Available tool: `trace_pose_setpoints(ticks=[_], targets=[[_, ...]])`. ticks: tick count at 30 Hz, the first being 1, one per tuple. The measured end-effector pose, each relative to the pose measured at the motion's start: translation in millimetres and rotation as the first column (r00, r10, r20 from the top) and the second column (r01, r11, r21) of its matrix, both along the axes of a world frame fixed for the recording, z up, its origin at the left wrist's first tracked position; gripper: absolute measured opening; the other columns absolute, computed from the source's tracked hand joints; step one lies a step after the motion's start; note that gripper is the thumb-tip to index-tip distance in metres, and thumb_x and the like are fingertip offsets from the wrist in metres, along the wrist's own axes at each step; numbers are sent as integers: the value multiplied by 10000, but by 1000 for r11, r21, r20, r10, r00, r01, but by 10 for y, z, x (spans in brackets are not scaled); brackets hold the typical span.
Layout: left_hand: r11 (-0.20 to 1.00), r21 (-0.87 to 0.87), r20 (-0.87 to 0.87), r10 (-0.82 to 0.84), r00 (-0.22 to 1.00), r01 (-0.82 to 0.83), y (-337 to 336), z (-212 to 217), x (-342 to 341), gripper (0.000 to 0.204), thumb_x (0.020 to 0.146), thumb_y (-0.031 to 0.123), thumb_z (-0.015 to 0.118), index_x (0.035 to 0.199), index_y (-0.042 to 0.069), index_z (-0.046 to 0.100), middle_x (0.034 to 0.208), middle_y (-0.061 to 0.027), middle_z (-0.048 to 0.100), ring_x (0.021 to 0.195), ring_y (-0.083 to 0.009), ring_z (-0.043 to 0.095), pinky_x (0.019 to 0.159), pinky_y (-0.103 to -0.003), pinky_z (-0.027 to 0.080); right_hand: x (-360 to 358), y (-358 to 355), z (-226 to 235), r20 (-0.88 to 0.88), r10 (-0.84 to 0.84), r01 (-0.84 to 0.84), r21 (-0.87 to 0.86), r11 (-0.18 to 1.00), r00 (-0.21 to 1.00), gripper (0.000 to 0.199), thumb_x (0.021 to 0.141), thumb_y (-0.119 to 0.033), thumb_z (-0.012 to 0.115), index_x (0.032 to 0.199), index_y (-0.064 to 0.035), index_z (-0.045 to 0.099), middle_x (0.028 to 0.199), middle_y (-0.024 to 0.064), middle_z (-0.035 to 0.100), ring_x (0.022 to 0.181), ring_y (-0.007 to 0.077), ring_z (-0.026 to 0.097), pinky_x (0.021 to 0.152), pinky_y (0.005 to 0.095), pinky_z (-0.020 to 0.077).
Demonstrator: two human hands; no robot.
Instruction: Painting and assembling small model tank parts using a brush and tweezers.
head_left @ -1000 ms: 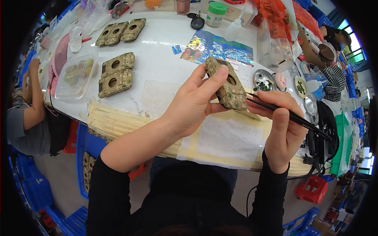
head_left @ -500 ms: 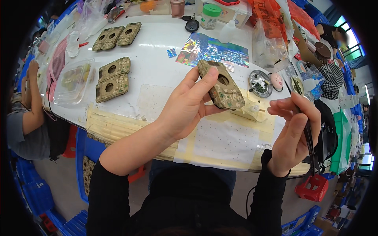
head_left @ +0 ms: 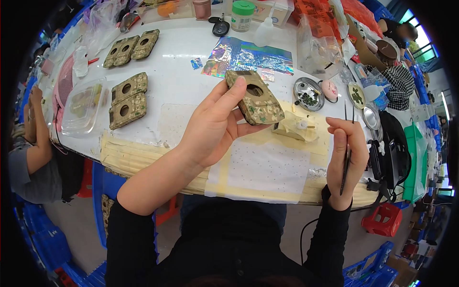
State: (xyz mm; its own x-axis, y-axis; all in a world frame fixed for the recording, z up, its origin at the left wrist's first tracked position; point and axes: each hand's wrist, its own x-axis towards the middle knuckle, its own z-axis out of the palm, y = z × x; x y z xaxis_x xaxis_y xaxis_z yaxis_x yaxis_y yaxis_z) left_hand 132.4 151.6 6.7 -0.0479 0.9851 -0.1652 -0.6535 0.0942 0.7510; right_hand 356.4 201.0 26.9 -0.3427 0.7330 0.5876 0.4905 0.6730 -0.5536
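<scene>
My left hand [head_left: 203, 124] grips a camouflage-patterned model tank hull [head_left: 266, 108] above the table, thumb on its upper face and fingers at its side and underneath. The hull has a round hole and is tilted. To its right, my right hand [head_left: 353, 152] is closed around dark tweezers [head_left: 343, 179]. Their two tips point away from me, apart, with nothing visible between them. Beyond my hands lie a round metal dish [head_left: 297, 87] of small dark green pieces and a cream-coloured block [head_left: 285, 131] with a white nozzle-like piece on it.
More camouflage hulls [head_left: 128, 104] stand at the left and far left [head_left: 146, 44]. A clear plastic box [head_left: 79, 125] is beside them. Holographic film [head_left: 251, 55] lies at the back, near a white squeeze bottle [head_left: 264, 32]. White paper [head_left: 265, 167] covers the near edge. Another person's arm [head_left: 40, 124] is at left.
My right hand has turned, bringing the tweezers more upright, and it sits slightly lower. The left hand keeps its hold on the hull. The whole view has shifted a little.
</scene>
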Motion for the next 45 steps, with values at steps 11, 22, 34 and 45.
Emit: trace_pose_setpoints(ticks=[11, 22, 34, 45], targets=[[1000, -22, 38, -15, 999, 15, 4, 0, -1, 404, 1033, 336, 338, 1313, 62, 433, 1241, -91, 572, 1138, -209, 589, 927, -377, 537, -41, 68, -168, 130, 2, -18, 118, 993, 992, 177, 733, -21, 744, 893, -41, 672, 774, 86, 576, 720, 239, 528, 642, 321, 417], [999, -22, 45, -28, 999, 29, 6, 13, 11, 411, 1032, 345, 340, 1320, 63, 416, 1238, -119, 568, 1139, -236, 591, 912, -356, 546, -36, 45, -141, 86, -28, 17, 124, 992, 996, 123, 751, -10, 734, 849, -39, 665, 799, 90, 605, 730, 219, 553, 645, 292, 427], [992, -3, 125, -127, 984, 128, -47, 49, 33, 409, 1026, 345, 358, 1390, 162, 322, 1276, -125, 536, 1164, -270, 575, 873, -378, 564, -308, -98, 263, -254, 277, -268, 71, 961, 927, 109, 829, -11, 669, 932, -1, 634, 869, 92, 620, 771, 170, 538, 732, 270, 416], [979, 38, 152, -205, 967, 202, -75, 58, 1, 503, 1010, 348, 426, 1424, 159, 211, 1275, -108, 479, 1113, -259, 589, 880, -442, 547, -486, -50, 101, -377, 294, -359, -112, 927, 878, 59, 883, -25, 632, 923, 1, 598, 859, 75, 601, 715, 98, 502, 654, 223, 410]])
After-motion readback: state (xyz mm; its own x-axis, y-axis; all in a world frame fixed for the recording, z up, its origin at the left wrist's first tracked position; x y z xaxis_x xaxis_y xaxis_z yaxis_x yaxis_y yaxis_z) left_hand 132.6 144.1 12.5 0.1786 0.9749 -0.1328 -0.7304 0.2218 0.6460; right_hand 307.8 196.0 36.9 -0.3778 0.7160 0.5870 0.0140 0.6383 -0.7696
